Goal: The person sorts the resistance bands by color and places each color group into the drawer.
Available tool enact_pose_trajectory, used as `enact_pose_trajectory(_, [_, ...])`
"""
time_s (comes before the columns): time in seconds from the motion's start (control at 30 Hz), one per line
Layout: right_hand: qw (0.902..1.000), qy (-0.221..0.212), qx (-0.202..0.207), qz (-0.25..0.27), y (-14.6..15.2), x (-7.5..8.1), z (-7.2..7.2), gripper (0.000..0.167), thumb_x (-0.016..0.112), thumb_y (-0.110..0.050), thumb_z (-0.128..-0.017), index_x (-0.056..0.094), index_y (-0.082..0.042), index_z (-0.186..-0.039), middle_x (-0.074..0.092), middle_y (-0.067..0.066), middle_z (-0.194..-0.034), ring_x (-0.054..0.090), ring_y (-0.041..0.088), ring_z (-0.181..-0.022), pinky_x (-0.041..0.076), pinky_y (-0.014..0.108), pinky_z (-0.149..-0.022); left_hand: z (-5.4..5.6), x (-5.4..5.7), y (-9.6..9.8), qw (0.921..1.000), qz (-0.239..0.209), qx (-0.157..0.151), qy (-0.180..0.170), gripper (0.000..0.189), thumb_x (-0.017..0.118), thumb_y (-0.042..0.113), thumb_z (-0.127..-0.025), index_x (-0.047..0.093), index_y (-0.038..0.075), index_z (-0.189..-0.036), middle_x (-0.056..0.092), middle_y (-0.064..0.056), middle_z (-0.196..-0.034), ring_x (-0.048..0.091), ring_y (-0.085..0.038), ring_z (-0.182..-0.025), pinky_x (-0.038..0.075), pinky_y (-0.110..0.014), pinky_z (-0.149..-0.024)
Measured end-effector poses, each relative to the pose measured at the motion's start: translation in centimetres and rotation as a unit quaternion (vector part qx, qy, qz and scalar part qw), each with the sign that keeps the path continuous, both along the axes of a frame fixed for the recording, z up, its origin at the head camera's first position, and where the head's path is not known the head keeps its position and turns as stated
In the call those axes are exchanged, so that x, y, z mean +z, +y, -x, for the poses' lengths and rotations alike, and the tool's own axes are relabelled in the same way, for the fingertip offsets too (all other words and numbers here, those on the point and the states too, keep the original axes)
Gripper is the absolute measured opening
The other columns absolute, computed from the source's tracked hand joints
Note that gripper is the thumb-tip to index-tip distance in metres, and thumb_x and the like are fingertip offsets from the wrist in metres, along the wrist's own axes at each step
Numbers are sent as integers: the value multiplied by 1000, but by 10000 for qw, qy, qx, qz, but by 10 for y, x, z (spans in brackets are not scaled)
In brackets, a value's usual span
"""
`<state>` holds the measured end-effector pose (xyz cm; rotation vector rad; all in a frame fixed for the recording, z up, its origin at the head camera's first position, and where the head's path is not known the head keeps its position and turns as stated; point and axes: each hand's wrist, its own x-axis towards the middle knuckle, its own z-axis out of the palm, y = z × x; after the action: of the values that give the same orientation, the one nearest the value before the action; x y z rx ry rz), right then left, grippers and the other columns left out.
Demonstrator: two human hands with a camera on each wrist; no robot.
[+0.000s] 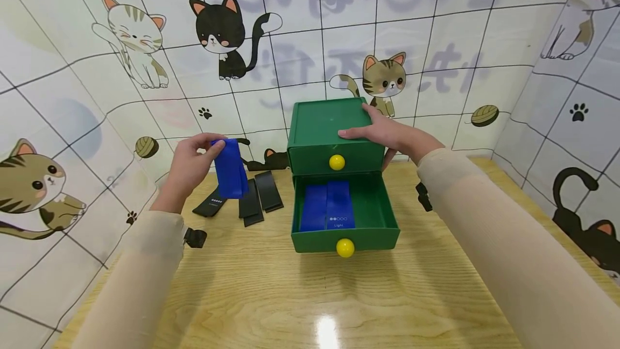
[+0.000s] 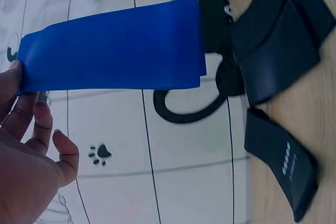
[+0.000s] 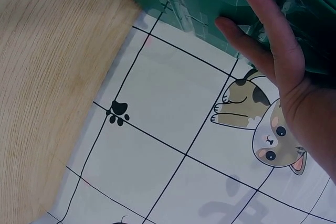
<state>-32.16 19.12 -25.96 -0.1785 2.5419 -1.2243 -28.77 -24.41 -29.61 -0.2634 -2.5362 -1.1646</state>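
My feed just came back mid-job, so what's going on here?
The person's left hand holds up a blue strip by one end. Their right hand rests on the green drawer unit, whose lower drawer stands open with blue strips lying inside. Black strips lie on the table, at the person's left.

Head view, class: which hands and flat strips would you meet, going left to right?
Left hand, folded blue strip pinched in it, rightmost flat black strip on the wooden table, left blue strip in the open green drawer, blue strip marked "Light", right hand.
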Motion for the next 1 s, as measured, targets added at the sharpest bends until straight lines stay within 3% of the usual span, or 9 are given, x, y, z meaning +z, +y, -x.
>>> enact_pose_trajectory(0.3, [10000,-2,27,-43,1,-1,0,124,70,-70,-91,-23,-40,-167,8,23,-177,50,54,-141,66,56,-71,-13,5,40,9993,38,-367,73,34,61,33,-110,72,11,-133,59,-9,-100,51,-25,-108,36,-43,-93])
enact_pose_trajectory(0.4, [10000,9,48,-34,0,-1,0,123,70,-71,-91,-23,-40,-167,9,24,-176,51,54,-140,66,56,-72,-20,8,49,9989,96,-452,123,31,61,31,-110,74,11,-131,59,-8,-98,52,-25,-103,38,-40,-87])
enact_pose_trajectory(0.53, [10000,31,52,-24,0,0,0,123,70,-71,-91,-22,-39,-167,9,24,-176,50,54,-140,66,56,-72,-29,12,60,9979,114,-551,318,28,63,30,-109,76,13,-128,56,-6,-90,50,-28,-85,36,-34,-69])
enact_pose_trajectory(0.7, [10000,62,58,2,1,-1,-1,124,70,-71,-91,-22,-38,-167,9,23,-176,50,54,-140,66,56,-71,-40,13,69,9965,154,-593,561,26,64,30,-109,76,15,-126,53,-5,-84,47,-28,-71,33,-30,-60])
enact_pose_trajectory(0.9, [10000,60,71,12,0,-1,0,124,70,-71,-91,-22,-39,-167,10,24,-176,52,54,-139,66,56,-71,-55,11,73,9966,72,-530,631,26,64,29,-108,77,14,-125,57,-5,-91,48,-25,-78,33,-30,-60])
enact_pose_trajectory(1.0, [10000,50,61,13,0,-1,1,124,70,-70,-91,-22,-39,-167,8,23,-177,51,55,-139,65,57,-71,-63,10,74,9966,-72,-499,653,26,65,28,-108,77,12,-125,58,-6,-93,50,-23,-87,36,-32,-67])
